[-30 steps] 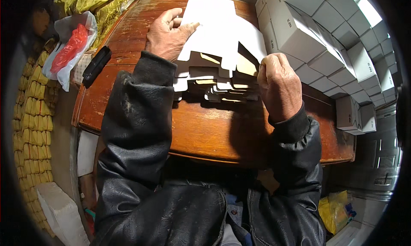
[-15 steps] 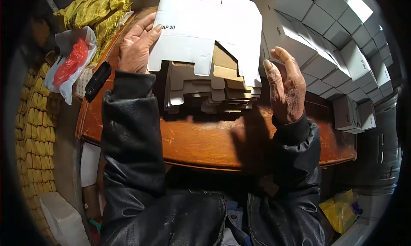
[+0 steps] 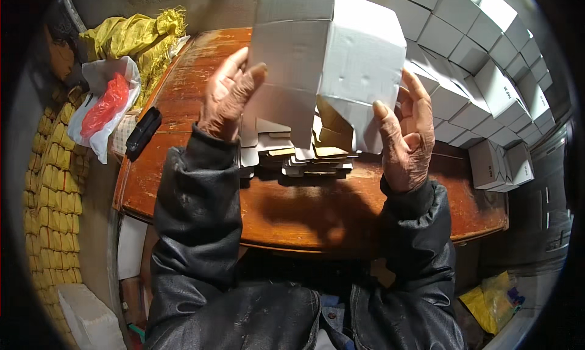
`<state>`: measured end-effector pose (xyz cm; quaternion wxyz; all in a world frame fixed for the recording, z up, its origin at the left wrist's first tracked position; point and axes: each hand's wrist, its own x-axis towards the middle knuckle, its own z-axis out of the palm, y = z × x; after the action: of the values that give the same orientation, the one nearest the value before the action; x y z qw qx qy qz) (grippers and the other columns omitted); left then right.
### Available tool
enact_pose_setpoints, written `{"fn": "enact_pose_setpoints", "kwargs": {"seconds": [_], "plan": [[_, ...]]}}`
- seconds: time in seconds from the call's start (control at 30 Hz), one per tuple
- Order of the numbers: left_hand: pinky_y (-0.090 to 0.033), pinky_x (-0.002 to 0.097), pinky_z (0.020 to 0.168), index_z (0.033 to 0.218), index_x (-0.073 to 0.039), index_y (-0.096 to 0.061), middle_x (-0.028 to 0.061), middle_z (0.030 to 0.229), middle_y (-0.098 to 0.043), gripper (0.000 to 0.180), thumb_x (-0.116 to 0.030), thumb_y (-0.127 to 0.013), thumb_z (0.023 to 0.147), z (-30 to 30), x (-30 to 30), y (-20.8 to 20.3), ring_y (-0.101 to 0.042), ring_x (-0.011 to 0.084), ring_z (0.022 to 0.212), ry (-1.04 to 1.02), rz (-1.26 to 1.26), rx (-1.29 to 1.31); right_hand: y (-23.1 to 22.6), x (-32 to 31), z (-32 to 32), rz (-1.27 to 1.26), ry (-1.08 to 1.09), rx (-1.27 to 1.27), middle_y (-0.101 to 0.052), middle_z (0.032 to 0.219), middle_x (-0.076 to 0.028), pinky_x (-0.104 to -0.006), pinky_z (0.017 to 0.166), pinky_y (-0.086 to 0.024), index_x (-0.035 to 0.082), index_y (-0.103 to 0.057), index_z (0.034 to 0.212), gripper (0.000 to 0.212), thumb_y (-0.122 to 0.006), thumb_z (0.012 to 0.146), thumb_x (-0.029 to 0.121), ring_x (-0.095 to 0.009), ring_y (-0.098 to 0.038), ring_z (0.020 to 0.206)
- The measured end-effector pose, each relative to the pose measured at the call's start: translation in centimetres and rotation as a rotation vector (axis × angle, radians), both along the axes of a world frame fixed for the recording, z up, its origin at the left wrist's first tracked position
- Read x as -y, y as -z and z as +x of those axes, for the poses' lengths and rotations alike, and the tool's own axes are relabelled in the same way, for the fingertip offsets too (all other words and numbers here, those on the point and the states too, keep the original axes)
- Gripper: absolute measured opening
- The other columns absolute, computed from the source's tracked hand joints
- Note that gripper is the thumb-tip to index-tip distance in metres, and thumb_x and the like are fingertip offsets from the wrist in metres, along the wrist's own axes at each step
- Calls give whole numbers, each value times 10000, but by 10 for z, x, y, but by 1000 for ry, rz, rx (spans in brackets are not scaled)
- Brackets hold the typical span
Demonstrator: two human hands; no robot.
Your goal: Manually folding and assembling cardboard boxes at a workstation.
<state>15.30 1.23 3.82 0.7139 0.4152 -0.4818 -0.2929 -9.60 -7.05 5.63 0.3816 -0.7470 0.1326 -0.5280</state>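
Observation:
A partly folded white cardboard carton blank point(image 3: 359, 57) is raised above the table, its centre crease standing out between two panels. My right hand point(image 3: 409, 127) grips its right edge, thumb on the front and fingers round the side. At the left panel's edge my left hand point(image 3: 228, 100) is open, fingers and thumb apart, the thumb tip against the panel. Beneath lies a stack of flat carton blanks point(image 3: 317, 167) with brown insides, partly hidden by the raised one.
The blanks lie on a worn reddish-brown wooden table point(image 3: 292, 222). White boxes point(image 3: 469, 57) are piled at the right, with a pair of small boxes point(image 3: 490, 164) on the table's right end. A black case point(image 3: 143, 134), a red plastic bag point(image 3: 106, 106) and yellow sacking point(image 3: 134, 33) lie left.
The carton blank has risen off the stack, shifted right and begun to fold along its crease. My right hand has closed on its edge; my left hand has moved right and loosened.

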Motion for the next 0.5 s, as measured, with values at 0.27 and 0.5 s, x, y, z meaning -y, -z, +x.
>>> {"fn": "enact_pose_setpoints", "kwargs": {"seconds": [0.27,0.5], "plan": [[-415,406,1011,1448,-8,-259,132,1286,-486,1076,-408,-836,633,-29,4,-1,-483,239,1178,156,-36,95,9,-4,6,-144,-3,-32,-572,1224,-203,-412,967,-495,-44,-410,1347,574,-685,852,49,-277,-615,1110],[-315,493,1087,1519,-47,30,204,1425,-339,1364,-448,-859,566,-43,-9,-8,-371,344,1309,81,-34,217,3,-9,9,-293,110,-63,-588,1173,-196,-370,858,-547,-32,-494,1284,575,-753,775,37,-268,-638,1033]]}}
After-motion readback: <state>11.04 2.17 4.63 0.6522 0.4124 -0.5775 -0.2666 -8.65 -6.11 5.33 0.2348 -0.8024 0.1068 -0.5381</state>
